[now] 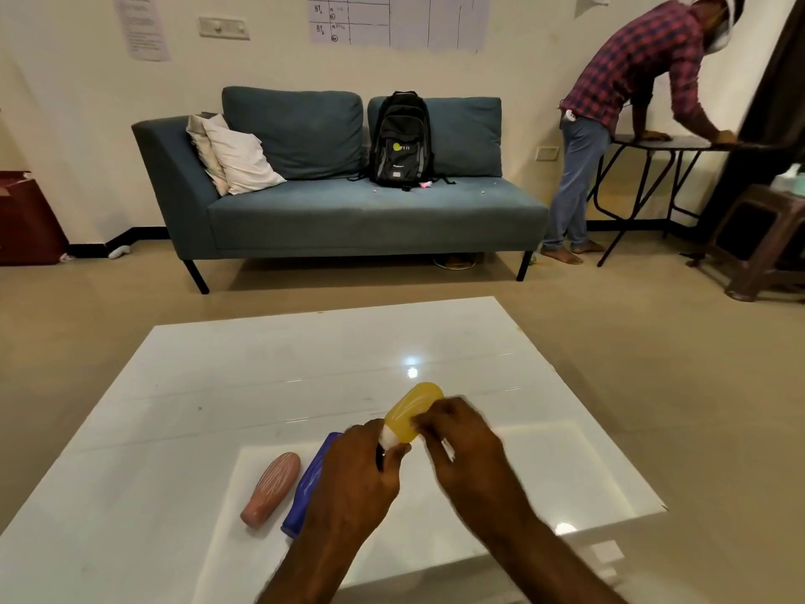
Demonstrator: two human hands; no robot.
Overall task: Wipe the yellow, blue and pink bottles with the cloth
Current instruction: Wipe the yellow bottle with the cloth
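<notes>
The yellow bottle is lifted above the white table, tilted with its base pointing away from me. My left hand grips its white neck end. My right hand is closed against the bottle's right side, blurred, and a small white bit of cloth shows between its fingers. The blue bottle lies on the table, partly hidden under my left hand. The pink bottle lies just to its left.
A blue sofa with a black backpack stands beyond the table. At the right, a person leans on a folding table, with a brown stool nearby. A dark red box stands at far left.
</notes>
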